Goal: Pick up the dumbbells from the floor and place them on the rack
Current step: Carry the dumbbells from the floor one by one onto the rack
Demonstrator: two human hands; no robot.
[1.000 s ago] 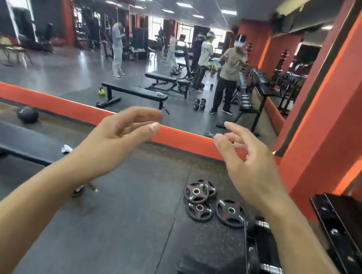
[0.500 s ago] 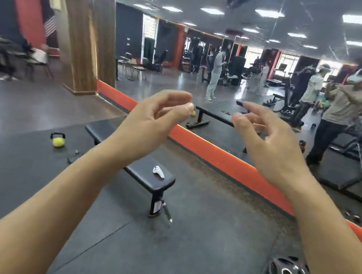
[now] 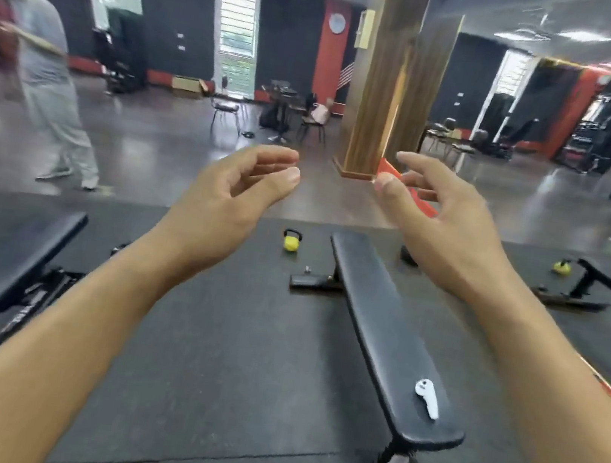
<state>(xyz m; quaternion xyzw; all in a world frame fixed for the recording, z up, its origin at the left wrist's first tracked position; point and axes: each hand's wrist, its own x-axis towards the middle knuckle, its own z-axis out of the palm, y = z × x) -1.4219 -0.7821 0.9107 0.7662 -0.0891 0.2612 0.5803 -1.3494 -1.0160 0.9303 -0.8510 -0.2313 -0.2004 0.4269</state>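
It is a gym: padded black benches [image 3: 381,322] stand on rubber floor mats [image 3: 237,360], a yellow kettlebell [image 3: 292,240] sits nearby, and a mirror [image 3: 537,210] lines the wall.

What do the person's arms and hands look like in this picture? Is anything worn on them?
Both arms are bare as far as the picture shows: no sleeve covers the left forearm or the right forearm. The left hand and the right hand have no glove. No watch or band shows at either wrist, and no ring is visible.
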